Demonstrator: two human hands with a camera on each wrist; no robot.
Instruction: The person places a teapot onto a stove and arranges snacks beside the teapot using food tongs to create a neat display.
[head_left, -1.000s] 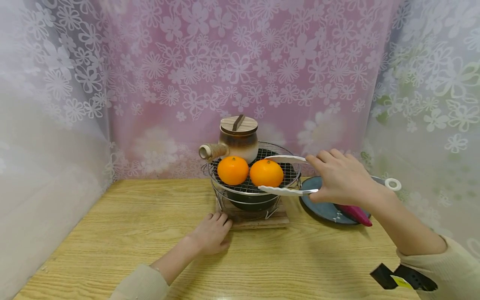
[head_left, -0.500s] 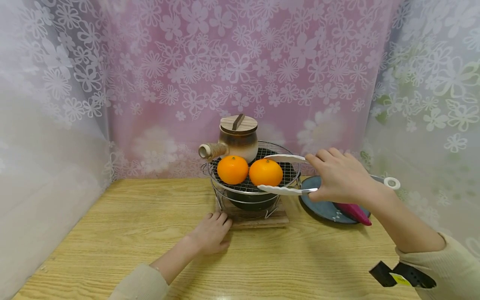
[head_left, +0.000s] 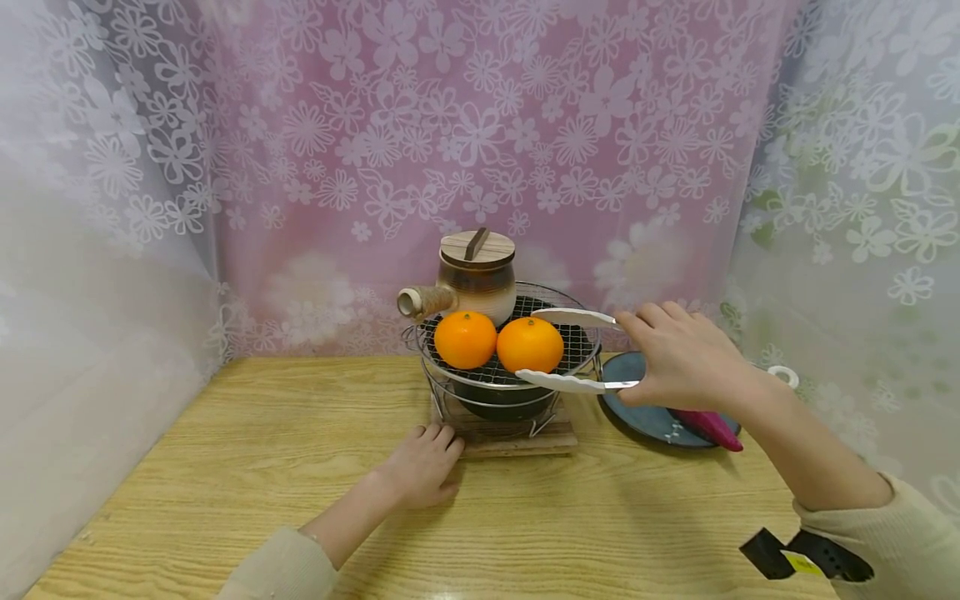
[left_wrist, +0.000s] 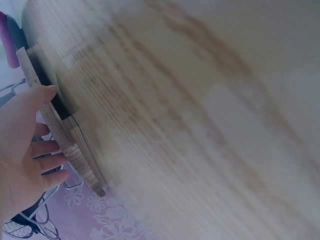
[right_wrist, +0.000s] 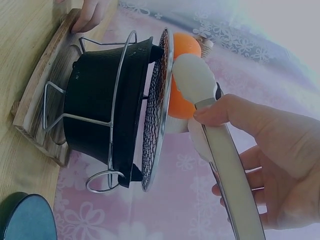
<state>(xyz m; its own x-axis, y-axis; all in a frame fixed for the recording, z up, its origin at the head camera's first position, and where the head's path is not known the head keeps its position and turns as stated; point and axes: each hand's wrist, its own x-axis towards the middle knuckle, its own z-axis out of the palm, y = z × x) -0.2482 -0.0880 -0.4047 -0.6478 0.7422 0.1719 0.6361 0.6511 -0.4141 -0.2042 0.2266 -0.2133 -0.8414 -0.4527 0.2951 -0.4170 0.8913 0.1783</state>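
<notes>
My right hand [head_left: 682,354] holds silver tongs [right_wrist: 234,182] with white scalloped tips [head_left: 562,382]. In the head view, these spread tips lie on the far and near sides of the right orange [head_left: 529,346]; whether they touch it is unclear. A second orange [head_left: 465,340] sits close against it on the left, both on the round wire grill [right_wrist: 160,110] above a black stove bowl [right_wrist: 97,102]. Low at the left, my left hand [head_left: 420,467] rests its loosely bent fingers on the corner of the wooden base [head_left: 517,446] under the stove.
Behind the oranges on the grill stands a brown-and-cream pot [head_left: 480,287] with a wooden lid and a side handle. Right of the stove, a dark blue plate [head_left: 626,400] carries a magenta, sweet-potato-like piece [head_left: 712,427]. A floral curtain [head_left: 480,125] hangs behind the table.
The right orange has shifted slightly left, closing the gap to the other orange. My right hand has dipped a little with the tongs. My left hand keeps its place.
</notes>
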